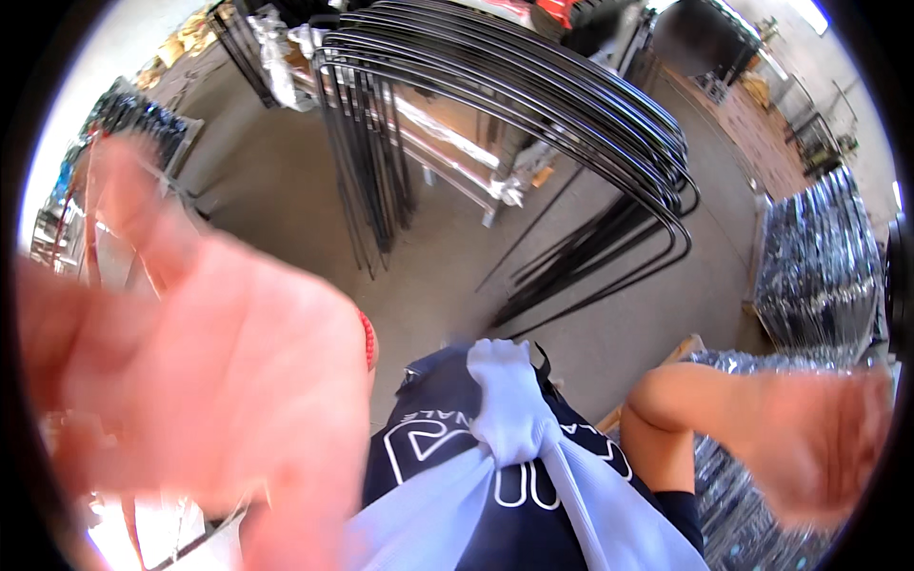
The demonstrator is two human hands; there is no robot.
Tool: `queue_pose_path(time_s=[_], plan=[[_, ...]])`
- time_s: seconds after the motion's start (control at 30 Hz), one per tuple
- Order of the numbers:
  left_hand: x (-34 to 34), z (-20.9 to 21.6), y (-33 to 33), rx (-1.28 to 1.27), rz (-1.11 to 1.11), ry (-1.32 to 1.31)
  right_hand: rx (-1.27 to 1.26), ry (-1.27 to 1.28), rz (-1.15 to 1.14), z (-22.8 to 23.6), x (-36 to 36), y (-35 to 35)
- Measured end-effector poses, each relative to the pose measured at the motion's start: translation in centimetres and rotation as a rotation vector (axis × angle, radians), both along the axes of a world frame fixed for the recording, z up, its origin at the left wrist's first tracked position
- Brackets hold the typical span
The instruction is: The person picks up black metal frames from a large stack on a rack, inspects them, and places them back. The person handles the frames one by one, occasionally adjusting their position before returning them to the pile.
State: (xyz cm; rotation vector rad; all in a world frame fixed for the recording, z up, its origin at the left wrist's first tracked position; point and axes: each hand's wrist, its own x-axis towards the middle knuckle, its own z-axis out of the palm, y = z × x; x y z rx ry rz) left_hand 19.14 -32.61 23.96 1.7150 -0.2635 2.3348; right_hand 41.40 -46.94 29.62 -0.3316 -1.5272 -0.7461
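Note:
My left hand [238, 371] is raised close to the view, palm showing, blurred, with its thumb held apart from the fingers. Nothing shows in it. A red beaded bracelet [367, 338] is partly visible at its wrist. Out to the right is my right hand [809, 447], its arm bent at the elbow. Motion smears its fingers, and I see no object in it. Below that hand lies a stack wrapped in clear plastic [733, 504]. Neither hand touches the row of black bent metal tube frames [514, 81] standing ahead.
The tube frames' legs [581, 257] reach down to the grey floor [447, 276]. A metal rack with plastic wrapping [509, 186] stands among them. Another plastic-wrapped stack [819, 266] is at the right, and wrapped goods [138, 114] stand at the far left.

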Motion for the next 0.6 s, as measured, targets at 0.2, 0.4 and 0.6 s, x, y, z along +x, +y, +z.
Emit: queue_pose_path(time_s=[0.2,0.4,0.6], plan=[[4.6,-10.6,1.5,-0.918,-0.28,0.365,-0.506,0.881,-0.322,-15.3,8.1,5.4],[11.9,-19.9,1.2,-1.246,-0.608,0.763,-1.065,1.146,-0.651,-28.6,13.5,2.1],[19.3,-22.6,0.3,-1.231,-0.735,0.919,-1.017,1.064,-0.364,-29.8,13.8,4.5]])
